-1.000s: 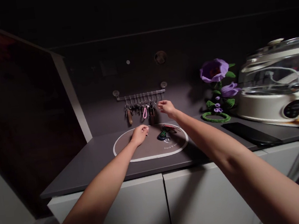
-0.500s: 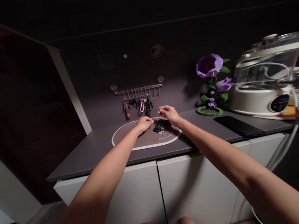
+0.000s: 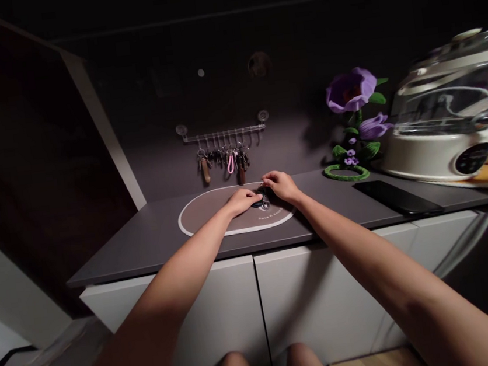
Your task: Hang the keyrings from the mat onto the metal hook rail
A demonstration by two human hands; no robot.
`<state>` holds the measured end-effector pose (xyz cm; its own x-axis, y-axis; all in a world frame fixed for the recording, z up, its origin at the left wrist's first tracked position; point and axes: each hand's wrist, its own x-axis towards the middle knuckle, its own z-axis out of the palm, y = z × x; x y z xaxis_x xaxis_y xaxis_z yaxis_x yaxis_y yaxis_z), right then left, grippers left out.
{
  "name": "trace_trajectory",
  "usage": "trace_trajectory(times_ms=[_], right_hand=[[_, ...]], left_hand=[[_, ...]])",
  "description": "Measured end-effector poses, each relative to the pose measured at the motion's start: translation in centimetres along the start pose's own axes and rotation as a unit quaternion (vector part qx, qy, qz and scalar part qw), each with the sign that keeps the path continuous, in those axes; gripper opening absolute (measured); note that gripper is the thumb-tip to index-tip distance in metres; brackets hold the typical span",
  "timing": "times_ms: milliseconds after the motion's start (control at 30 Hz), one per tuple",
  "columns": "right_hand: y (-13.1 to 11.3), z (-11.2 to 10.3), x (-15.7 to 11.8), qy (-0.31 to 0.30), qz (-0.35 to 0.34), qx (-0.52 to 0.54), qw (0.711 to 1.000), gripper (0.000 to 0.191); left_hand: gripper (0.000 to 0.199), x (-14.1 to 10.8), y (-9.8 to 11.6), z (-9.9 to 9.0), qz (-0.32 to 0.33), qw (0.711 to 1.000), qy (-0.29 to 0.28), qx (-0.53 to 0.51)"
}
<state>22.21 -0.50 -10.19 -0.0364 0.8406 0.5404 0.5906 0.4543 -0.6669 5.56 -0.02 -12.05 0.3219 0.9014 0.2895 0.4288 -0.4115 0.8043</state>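
My left hand [image 3: 243, 200] rests on the mat with its fingers closed on a dark rounded key fob [image 3: 256, 204], which its thumb partly covers. A small metal piece [image 3: 265, 202] hangs from the same bunch and lies on the mat. My right hand [image 3: 282, 186] is closed in a pinch, its fingertips at the upper end of the bunch, on what looks like its key ring [image 3: 262, 187]. The fingers hide most of that spot. Beneath both hands is the oval brown mat [image 3: 205, 212] with a white rim.
On the wall behind, a clear hook rail [image 3: 225, 133] carries several keys and a pink loop [image 3: 230, 163]. To the right stand purple craft flowers [image 3: 351, 91], a black phone [image 3: 398, 197] and a white appliance [image 3: 437, 152]. White cabinet doors [image 3: 213, 295] are below the counter [image 3: 123, 244].
My left hand has moved right onto the key fob, which lay uncovered before. My right hand has come slightly nearer to it. The view has shifted a little.
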Motion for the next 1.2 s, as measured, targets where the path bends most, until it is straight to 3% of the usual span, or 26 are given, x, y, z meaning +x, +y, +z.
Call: trace_trajectory(times_ms=[200,400,500,667,800,967,1200], right_hand=[[-0.5,-0.2,-0.3,-0.003,-0.013,-0.036,0.999,0.014],[-0.7,-0.1,-0.3,-0.014,-0.018,-0.050,0.998,0.016],[-0.8,-0.1,-0.4,-0.010,-0.029,-0.049,0.998,0.016],[-1.1,-0.2,-0.6,-0.007,-0.035,-0.051,0.998,0.016],[-1.0,-0.1,-0.5,-0.008,-0.034,-0.053,0.998,0.018],[-0.6,0.2,-0.2,-0.006,-0.051,-0.048,0.998,0.017],[-1.0,0.3,-0.3,-0.018,-0.070,-0.060,0.996,0.019]], left_hand=[[0.024,-0.3,0.6,-0.1,-0.027,0.998,-0.051,-0.034],[0.011,-0.3,0.6,-0.3,-0.051,0.992,-0.054,-0.107],[0.007,-0.1,0.1,-0.5,-0.040,0.991,-0.026,-0.122],[0.019,0.1,-0.8,-0.7,-0.016,0.985,0.062,-0.161],[0.022,0.2,-0.9,-1.0,0.000,0.979,0.096,-0.182],[0.025,0.1,0.0,-1.8,-0.035,0.942,0.109,-0.316],[0.026,-0.1,0.9,-2.8,-0.031,0.893,0.102,-0.438]])
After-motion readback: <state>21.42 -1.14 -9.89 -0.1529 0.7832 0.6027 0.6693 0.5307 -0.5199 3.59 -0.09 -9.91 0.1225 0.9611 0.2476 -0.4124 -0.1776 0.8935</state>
